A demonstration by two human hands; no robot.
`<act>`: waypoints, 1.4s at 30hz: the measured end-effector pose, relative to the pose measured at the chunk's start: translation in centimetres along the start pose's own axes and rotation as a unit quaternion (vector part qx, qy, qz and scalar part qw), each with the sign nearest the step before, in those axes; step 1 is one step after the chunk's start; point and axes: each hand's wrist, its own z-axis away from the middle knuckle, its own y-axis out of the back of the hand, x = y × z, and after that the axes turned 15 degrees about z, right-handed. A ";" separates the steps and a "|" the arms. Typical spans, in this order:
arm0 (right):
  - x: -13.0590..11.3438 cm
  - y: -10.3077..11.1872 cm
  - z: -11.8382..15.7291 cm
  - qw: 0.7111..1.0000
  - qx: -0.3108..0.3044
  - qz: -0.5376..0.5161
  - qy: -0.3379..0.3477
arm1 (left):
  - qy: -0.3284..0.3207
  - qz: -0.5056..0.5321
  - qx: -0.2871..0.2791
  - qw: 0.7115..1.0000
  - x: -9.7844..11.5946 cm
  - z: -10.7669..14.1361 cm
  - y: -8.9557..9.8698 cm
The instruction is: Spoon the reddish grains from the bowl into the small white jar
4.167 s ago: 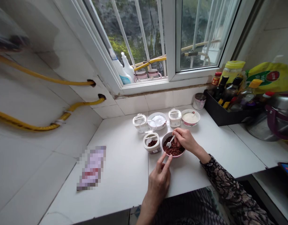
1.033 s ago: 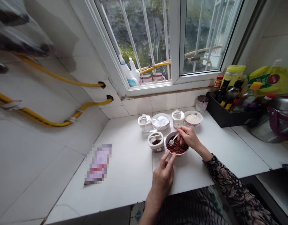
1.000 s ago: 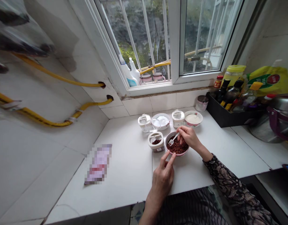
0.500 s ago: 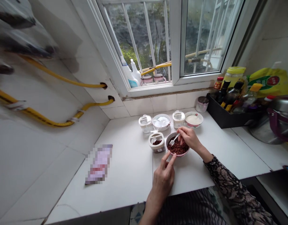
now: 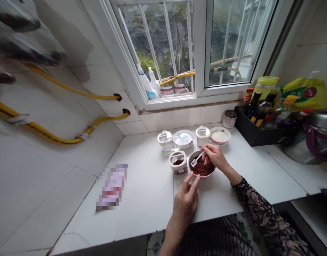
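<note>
A bowl (image 5: 209, 175) holds dark red flakes that look like crushed dried chilli (image 5: 203, 169). My right hand (image 5: 213, 155) pinches the handle of a small white spoon (image 5: 194, 162), whose scoop is over the left part of the bowl. My left hand (image 5: 187, 197) rests its outstretched index and middle fingertips on the bowl's near rim, its other fingers curled. Just left of the bowl stands a clear seasoning jar (image 5: 178, 168) with a white rim, its lid raised, some of the same flakes inside.
Behind are a bowl of white grains (image 5: 183, 138), a bowl of cream-coloured powder (image 5: 220, 135), and two clear jars (image 5: 165, 141) with white lids. A black box (image 5: 259, 131) of sauce bottles and a metal pot (image 5: 299, 149) stand right. A blurred purple packet (image 5: 112, 188) lies left.
The white spoon's scoop has shifted slightly left and up, towards the bowl's left rim. My left hand stays at the near rim.
</note>
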 end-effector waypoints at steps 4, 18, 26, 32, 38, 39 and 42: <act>-0.9 -0.9 0.0 0.998 0.037 -0.032 0.029 | 0.000 -0.002 -0.001 1.000 -0.1 0.1 -0.1; -1.8 -1.3 1.5 0.979 0.071 0.101 0.161 | -0.004 -0.005 0.002 1.000 0.0 0.0 -0.1; -1.0 -0.5 1.0 0.982 0.002 0.155 0.113 | -0.004 0.000 0.008 1.000 0.0 0.0 0.0; -0.7 -0.8 0.9 0.993 -0.032 0.098 0.059 | -0.005 0.001 0.013 1.000 0.2 -0.1 0.0; -0.4 -0.2 0.5 0.999 -0.042 0.027 0.005 | 0.003 -0.002 -0.001 1.000 0.2 -0.1 0.2; -0.4 -0.1 0.5 0.999 -0.036 0.022 0.001 | 0.004 -0.005 -0.002 1.000 0.2 -0.1 0.2; -0.4 0.2 0.5 0.999 -0.006 0.038 0.009 | 0.002 -0.014 0.001 1.000 0.2 -0.1 0.2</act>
